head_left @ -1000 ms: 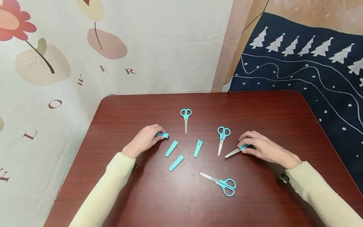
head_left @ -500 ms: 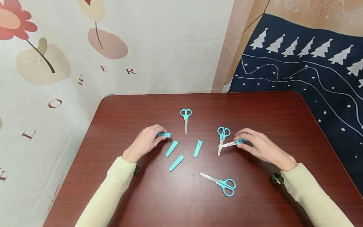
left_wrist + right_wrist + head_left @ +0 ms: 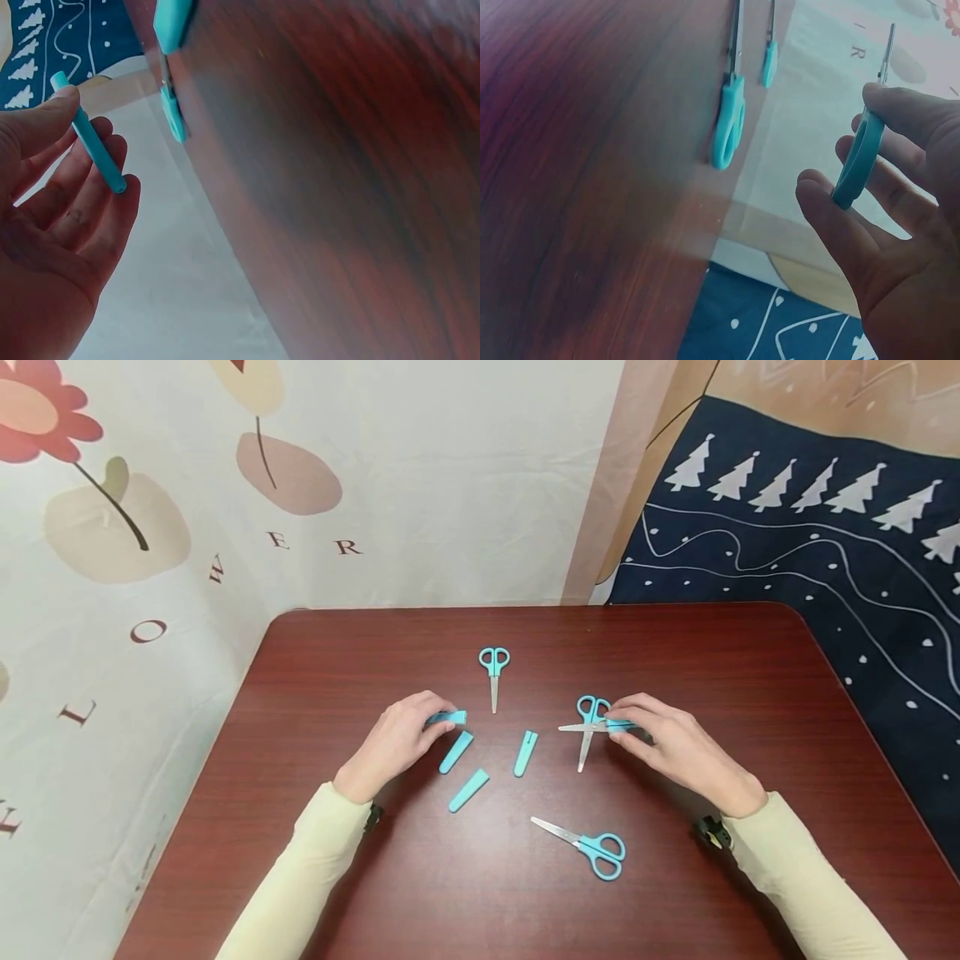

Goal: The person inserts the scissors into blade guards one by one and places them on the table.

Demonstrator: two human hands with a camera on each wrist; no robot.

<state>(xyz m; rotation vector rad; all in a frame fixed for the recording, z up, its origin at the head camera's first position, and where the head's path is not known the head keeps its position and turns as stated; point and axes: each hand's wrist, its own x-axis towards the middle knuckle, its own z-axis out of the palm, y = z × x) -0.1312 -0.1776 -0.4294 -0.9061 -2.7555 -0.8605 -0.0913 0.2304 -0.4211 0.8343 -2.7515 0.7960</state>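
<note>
My left hand (image 3: 397, 742) pinches a turquoise scissors cover (image 3: 456, 717) between thumb and fingertips; in the left wrist view the cover (image 3: 97, 150) slants across the fingers, off the table. My right hand (image 3: 684, 750) holds a pair of scissors (image 3: 573, 727) by its turquoise handles, closed blades pointing left. These blades pass above another pair of scissors (image 3: 583, 752) lying on the table. In the right wrist view, the held handle (image 3: 861, 154) sits between thumb and fingers. Three loose covers lie between the hands: one left (image 3: 456, 753), one nearer (image 3: 468, 791), one right (image 3: 526, 754).
A pair of scissors (image 3: 494, 667) lies farther back on the brown table (image 3: 360, 643). Another pair (image 3: 581, 841) lies in front, tips toward the left. A pale printed cloth (image 3: 450, 485) and a dark blue tree-patterned cloth (image 3: 787, 543) hang behind the table.
My right hand has moved left with the scissors, whose blades swung from pointing down-left to nearly level. My left hand has drifted slightly right with the cover.
</note>
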